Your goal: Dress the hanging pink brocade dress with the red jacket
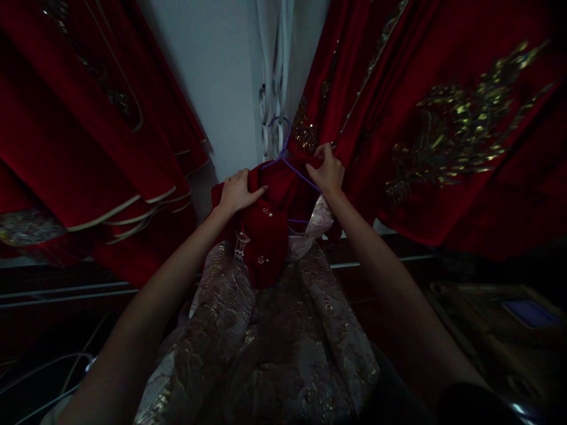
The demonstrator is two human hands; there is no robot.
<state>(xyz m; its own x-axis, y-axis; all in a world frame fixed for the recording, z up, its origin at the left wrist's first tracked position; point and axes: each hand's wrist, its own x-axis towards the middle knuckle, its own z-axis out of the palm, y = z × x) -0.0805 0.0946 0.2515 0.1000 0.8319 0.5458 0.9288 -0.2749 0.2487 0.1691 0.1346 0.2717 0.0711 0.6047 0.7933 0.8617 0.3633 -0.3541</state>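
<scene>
A purple wire hanger (280,157) hangs by its hook at a white metal rack. Over it lies a red garment (266,236) with small jewelled flowers, together with a pale, shiny brocade garment (274,342) that drapes down toward me. My left hand (239,192) grips the red garment at its left shoulder, thumb lying along the front of the cloth. At the other shoulder, beside the hanger's right arm, my right hand (326,170) pinches the red cloth between thumb and fingers. The hanger's left arm is mostly hidden under the fabric.
Red garments with pale piping (88,118) hang on the left. More red garments with gold sequin embroidery (469,130) hang close on the right. Between them runs the white scrolled metal rack (277,65) against a pale wall (208,59). A wooden-looking surface (482,330) with a phone-like rectangle (530,313) is lower right.
</scene>
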